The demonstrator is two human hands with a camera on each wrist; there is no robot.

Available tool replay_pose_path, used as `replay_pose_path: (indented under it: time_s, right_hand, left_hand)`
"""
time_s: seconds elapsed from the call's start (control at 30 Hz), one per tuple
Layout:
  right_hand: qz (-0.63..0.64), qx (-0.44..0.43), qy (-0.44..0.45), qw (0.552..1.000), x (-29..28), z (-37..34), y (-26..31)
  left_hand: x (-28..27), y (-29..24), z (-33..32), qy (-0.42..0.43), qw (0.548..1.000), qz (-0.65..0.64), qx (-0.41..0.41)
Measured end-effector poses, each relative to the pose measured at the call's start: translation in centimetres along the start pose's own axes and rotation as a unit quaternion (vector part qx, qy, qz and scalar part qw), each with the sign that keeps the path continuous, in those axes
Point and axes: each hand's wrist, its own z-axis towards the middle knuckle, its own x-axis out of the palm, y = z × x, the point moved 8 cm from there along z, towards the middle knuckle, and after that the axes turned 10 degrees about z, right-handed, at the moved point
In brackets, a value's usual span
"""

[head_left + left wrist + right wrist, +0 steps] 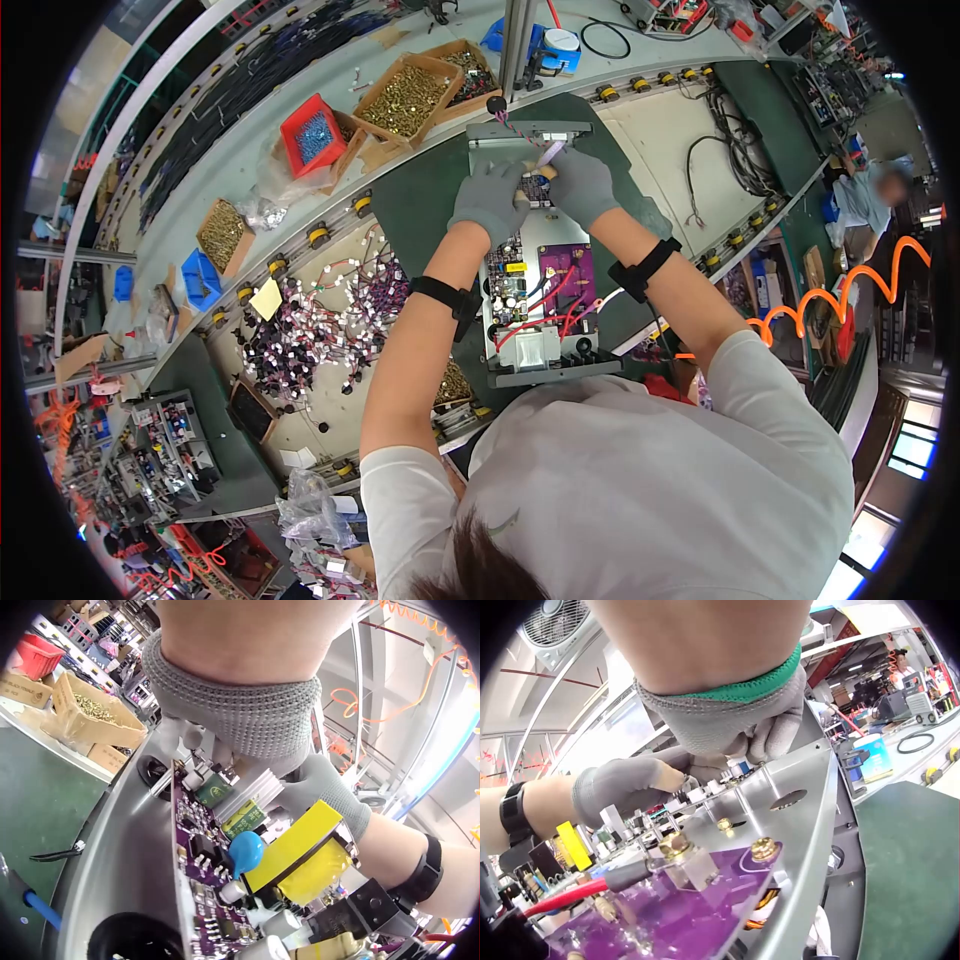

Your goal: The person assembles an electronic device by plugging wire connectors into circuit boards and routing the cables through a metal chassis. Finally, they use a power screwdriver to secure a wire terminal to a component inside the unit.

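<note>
A metal chassis (pixel 550 372) lies between the arms, holding a long component board (pixel 184 862) and a purple board (pixel 556 262) with red cables. Both hands wear grey gloves with bare fingertips. At the chassis's far end, the left hand (pixel 490 200) bends its fingers down over the board's end. Opposite it, the right hand (pixel 582 187) has curled fingers beside small connectors. A whitish piece (pixel 552 152) with thin wires shows between the hands. Fingers and small parts overlap in the wrist views, so I cannot tell what either hand grips.
A heap of wired connectors (pixel 330 320) lies left of the chassis. Beyond it stand a red bin (pixel 296 133) of blue parts, a carton (pixel 371 108) of brass screws and a blue bin (pixel 201 281). Black cables (pixel 735 140) lie right; an orange coiled hose (pixel 850 275) hangs beside the person.
</note>
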Motion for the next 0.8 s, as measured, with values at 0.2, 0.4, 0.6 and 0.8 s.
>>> replay_pose_path:
  time_s: [0.2,0.4,0.6,0.8]
  right_hand:
    - [-0.065,0.067,0.086,0.992,-0.2,0.6,0.8]
    - [0.332,0.193,-0.025,0.923,2.2,0.0,-7.0]
    - [0.468,0.319,0.098,0.818,4.8,0.1,-7.5]
    - [0.429,0.354,0.115,0.823,5.6,0.9,-7.2]
  left_hand:
    - [0.0,-0.1,0.4,0.018,1.0,0.013,-0.003]
    - [-0.7,-1.1,-0.1,0.01,0.998,0.061,0.026]
    - [-0.6,-0.9,0.0,0.019,0.998,0.052,0.027]
    - [-0.5,-1.2,0.4,0.059,0.995,0.082,0.02]
